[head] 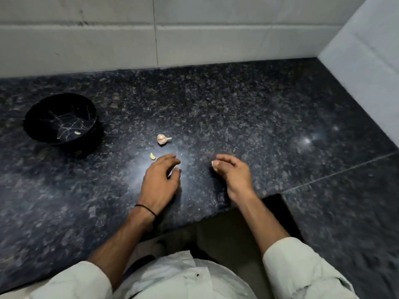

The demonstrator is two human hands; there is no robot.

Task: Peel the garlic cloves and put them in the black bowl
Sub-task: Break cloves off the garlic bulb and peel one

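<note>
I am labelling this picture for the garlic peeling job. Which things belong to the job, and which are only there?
Job: black bowl; clove inside bowl; garlic piece with skin; small loose clove; held clove in right hand.
Only there: granite counter; tiled wall; black wristband.

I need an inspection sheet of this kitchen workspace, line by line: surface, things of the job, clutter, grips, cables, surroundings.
Surface: dark speckled stone counter, glossy, with light reflections.
Job's things: black bowl at the left, one pale clove inside; a garlic piece with skin and a small clove lie on the counter, apart from each other; a third clove is in the right hand.
Clutter: nothing seen.
Grips: left hand loosely curled over the counter, nothing seen in it; right hand pinches the third clove.
Cables: nothing seen.
Surroundings: white tiled wall behind and at the right; black band on the left wrist.
</note>
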